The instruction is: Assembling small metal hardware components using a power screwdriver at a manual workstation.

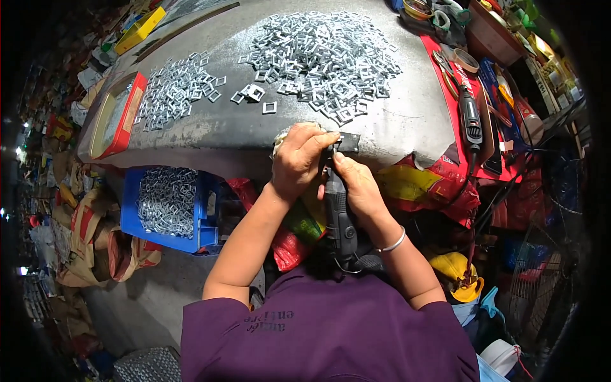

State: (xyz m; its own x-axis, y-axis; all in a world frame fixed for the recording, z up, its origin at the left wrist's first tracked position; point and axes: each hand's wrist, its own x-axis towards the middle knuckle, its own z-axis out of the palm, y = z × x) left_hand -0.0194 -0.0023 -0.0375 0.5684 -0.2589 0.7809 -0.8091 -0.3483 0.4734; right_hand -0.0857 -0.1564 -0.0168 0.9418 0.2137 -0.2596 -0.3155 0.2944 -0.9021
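Observation:
At the table's near edge, my left hand (299, 156) is closed, its thumb and forefinger pinched together beside a black strip (349, 143). What lies in the pinch is too small and covered to make out. My right hand (358, 184) wraps round the neck of a black rotary tool (341, 219), which stands with its tip up by my left fingertips. Beyond my hands is a large heap of small square metal frames (324, 57). A smaller heap of metal frames (178, 89) lies to the left, and one loose frame (270, 108) sits nearer me.
A red-sided tray (130, 113) stands at the table's left edge. Below it, a blue bin (129, 210) holds many frames. At right, a second rotary tool (470, 118) and pliers (443, 63) lie on red sheeting, with cords hanging down. Plastic bags (407, 184) hang under the edge.

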